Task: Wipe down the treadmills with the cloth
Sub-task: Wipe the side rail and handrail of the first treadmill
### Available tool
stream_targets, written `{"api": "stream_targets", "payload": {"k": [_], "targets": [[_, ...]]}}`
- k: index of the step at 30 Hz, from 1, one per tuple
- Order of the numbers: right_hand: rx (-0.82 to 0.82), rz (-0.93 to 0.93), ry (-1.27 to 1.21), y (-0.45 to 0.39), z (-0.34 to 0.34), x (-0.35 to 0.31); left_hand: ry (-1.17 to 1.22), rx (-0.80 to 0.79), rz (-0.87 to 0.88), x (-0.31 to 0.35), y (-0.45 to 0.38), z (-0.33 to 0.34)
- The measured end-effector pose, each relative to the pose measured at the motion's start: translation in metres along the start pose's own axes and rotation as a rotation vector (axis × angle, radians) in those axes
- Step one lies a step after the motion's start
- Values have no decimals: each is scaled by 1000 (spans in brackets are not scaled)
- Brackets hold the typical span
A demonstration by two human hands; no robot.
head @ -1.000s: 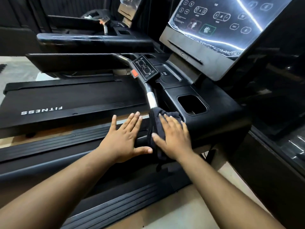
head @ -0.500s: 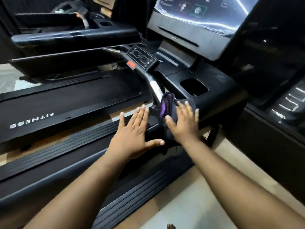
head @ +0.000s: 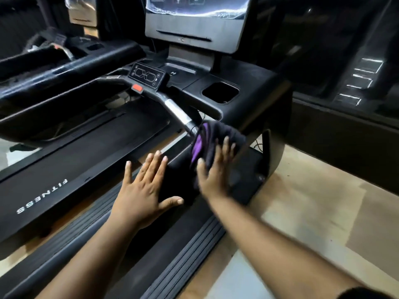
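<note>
The right hand (head: 212,169), fingers straight, presses the dark cloth (head: 216,137) onto the treadmill (head: 244,117) handrail whose long axis runs up-left toward the silver grip (head: 177,112), though blur hides the exact contact, while the left hand (head: 142,186) rests flat just beside it, with 1 red stop button (head: 136,87) further up the rail

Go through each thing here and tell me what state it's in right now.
Cloth: bunched, pressed against the treadmill's upright.
Right hand: fingers straight, pressing the cloth.
Left hand: flat, fingers spread, resting on the treadmill.
Console screen: lit.
Cup holder: looks empty.
</note>
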State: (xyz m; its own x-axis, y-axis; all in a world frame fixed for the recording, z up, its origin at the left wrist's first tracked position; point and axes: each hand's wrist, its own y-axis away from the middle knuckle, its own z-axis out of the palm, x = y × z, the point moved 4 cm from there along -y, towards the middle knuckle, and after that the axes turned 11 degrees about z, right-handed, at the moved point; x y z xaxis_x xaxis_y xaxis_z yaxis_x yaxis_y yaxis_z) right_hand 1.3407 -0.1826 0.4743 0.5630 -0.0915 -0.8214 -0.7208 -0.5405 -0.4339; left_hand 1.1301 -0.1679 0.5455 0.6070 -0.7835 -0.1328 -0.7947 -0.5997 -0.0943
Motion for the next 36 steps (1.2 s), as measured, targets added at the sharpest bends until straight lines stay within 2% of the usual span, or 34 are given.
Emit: {"api": "stream_targets", "payload": {"k": [3, 4, 6, 9, 11, 12, 13, 16, 17, 19, 22, 24, 26, 28, 30, 32, 34, 36], "targets": [[-156, -12, -182, 97, 7, -25, -27, -24, 51, 4, 3, -1], [-167, -5, -214, 101, 8, -19, -46, -35, 59, 4, 6, -1], [-77, 68, -265, 74, 14, 1, -81, -67, 76, 2, 18, 0], [31, 398, -390, 26, 26, 36, -116, -108, 72, -13, 52, 0], [23, 647, -508, 39, 29, 49, -103, -126, 73, -20, 79, 1], [0, 714, -542, 59, 30, 42, -94, -125, 74, -24, 91, 1], [-30, 700, -506, 84, 31, 26, -86, -121, 72, -28, 100, 0], [-150, 403, -349, 153, 25, -39, -58, -87, 65, -40, 116, -10], [-173, 334, -303, 152, 22, -47, -46, -81, 74, -41, 119, -12], [-115, 252, -196, 114, 16, -39, -47, -85, 107, -39, 131, -10], [-133, 301, 57, 41, 5, -33, -79, -78, 155, -46, 161, -5], [-155, 376, 148, 36, 7, -44, -89, -56, 169, -55, 179, -6], [-115, 320, 190, 78, 16, -70, -93, -61, 161, -60, 194, -4], [-124, 103, 237, 154, 31, -105, -75, -71, 139, -64, 209, -1], [-265, -77, 267, 218, 36, -132, -50, -65, 132, -73, 225, 0], [-396, -149, 316, 208, 30, -134, -31, -36, 134, -78, 232, 0], [-408, -61, 441, 164, 20, -127, -2, -25, 135, -78, 237, -2], [-378, 152, 471, 130, 15, -128, 49, 12, 114, -77, 236, -5]]}}
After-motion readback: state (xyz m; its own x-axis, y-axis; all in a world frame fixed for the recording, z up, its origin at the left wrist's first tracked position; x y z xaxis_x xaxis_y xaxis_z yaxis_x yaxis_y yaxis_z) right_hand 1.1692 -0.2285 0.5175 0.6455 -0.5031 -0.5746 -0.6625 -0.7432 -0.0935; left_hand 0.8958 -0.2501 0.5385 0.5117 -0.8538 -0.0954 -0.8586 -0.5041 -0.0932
